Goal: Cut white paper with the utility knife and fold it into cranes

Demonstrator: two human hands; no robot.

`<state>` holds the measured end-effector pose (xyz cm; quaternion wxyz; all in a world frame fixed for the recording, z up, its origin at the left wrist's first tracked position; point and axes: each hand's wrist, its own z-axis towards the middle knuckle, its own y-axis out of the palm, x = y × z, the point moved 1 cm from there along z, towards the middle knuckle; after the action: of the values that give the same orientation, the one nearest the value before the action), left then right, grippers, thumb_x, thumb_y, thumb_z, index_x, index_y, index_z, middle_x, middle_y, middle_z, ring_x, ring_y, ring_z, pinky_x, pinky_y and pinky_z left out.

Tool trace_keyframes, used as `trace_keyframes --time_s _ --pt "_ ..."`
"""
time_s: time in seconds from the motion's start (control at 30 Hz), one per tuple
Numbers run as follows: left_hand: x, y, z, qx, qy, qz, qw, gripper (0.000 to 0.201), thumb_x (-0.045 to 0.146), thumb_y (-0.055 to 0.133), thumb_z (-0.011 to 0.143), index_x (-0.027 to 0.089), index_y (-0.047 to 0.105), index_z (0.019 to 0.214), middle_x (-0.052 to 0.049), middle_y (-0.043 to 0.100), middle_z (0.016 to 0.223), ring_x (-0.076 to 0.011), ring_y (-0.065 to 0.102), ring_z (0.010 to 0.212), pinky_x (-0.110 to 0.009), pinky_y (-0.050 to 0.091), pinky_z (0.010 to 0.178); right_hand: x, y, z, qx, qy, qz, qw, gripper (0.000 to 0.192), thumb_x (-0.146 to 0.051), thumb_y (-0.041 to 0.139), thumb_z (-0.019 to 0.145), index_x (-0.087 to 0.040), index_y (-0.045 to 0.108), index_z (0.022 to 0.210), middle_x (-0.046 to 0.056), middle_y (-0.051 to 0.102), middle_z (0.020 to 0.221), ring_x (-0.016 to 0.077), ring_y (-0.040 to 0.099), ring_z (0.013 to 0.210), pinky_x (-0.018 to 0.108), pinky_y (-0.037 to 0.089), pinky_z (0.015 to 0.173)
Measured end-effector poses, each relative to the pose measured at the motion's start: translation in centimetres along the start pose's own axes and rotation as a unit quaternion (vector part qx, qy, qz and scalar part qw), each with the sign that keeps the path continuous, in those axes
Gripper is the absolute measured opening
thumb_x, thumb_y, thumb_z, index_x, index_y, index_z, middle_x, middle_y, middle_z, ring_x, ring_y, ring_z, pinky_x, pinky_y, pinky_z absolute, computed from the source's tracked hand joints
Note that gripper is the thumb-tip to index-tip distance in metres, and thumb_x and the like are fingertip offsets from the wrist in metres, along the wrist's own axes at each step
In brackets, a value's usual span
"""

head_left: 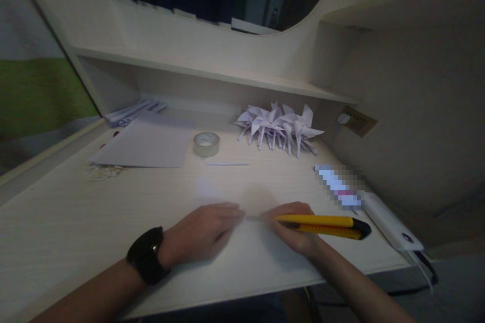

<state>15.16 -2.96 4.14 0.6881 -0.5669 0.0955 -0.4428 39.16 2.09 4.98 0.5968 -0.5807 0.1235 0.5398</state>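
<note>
My left hand (202, 229), below a black watch, lies low on the desktop with its fingers stretched towards the right. In my right hand (293, 227) is a yellow and black utility knife (322, 226), its thin blade pointing left at my left fingertips. A faint white sheet of paper (208, 189) seems to lie just beyond my left fingers; its edges blend into the desk. Past it are a thin white paper stick (227, 164) and a roll of clear tape (206, 145).
White paper pinwheels (280, 126) are bunched at the back right. Back left hold stacked paper (149, 139), rolled paper (132, 111) and small scraps (106, 171). A blurred-out phone (337, 186) and a white power strip (394, 222) line the right edge.
</note>
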Motion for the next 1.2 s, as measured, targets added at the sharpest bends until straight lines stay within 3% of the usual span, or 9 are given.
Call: trace_keyframes --time_s 0.4,0.63,1.03,1.2 --pt "0.15 -0.01 -0.07 -0.003 -0.004 0.008 1.000 0.039 0.016 0.044 0.089 0.021 0.054 0.127 -0.006 0.058 0.128 -0.0184 0.054 0.116 -0.038 0.041 0.103 -0.40 -0.10 0.00 -0.005 -0.035 -0.001 0.999 0.022 -0.040 0.059 0.080 -0.024 0.073 0.075 0.003 0.073 0.076 0.0224 0.070 0.069 0.037 0.060 0.068" --pt "0.07 0.24 -0.24 -0.007 -0.004 0.022 1.000 0.042 0.015 0.044 0.089 0.020 0.051 0.130 -0.005 0.057 0.130 -0.0182 0.051 0.120 -0.037 0.038 0.106 0.00 0.14 -0.17 -0.064 -0.049 -0.041 0.996 0.029 -0.039 0.053 0.086 -0.020 0.073 0.080 0.005 0.073 0.079 0.0234 0.070 0.071 0.037 0.059 0.069" --pt "0.48 0.56 -0.59 -0.037 -0.031 0.095 0.994 0.046 0.014 0.047 0.083 0.018 0.051 0.129 -0.007 0.057 0.129 -0.0212 0.050 0.121 -0.039 0.037 0.106 -0.29 -0.03 0.13 -0.046 -0.090 -0.038 0.994 0.023 -0.034 0.054 0.086 -0.023 0.074 0.082 0.003 0.073 0.074 0.0201 0.069 0.063 0.030 0.058 0.057" --pt "0.57 0.55 -0.66 -0.032 -0.030 0.096 0.994 0.047 0.014 0.048 0.082 0.017 0.050 0.129 -0.008 0.058 0.128 -0.0218 0.052 0.119 -0.041 0.038 0.105 -0.45 -0.10 0.14 -0.045 -0.116 -0.048 0.991 0.024 -0.034 0.053 0.086 -0.022 0.073 0.081 0.003 0.073 0.075 0.0187 0.069 0.064 0.029 0.058 0.060"
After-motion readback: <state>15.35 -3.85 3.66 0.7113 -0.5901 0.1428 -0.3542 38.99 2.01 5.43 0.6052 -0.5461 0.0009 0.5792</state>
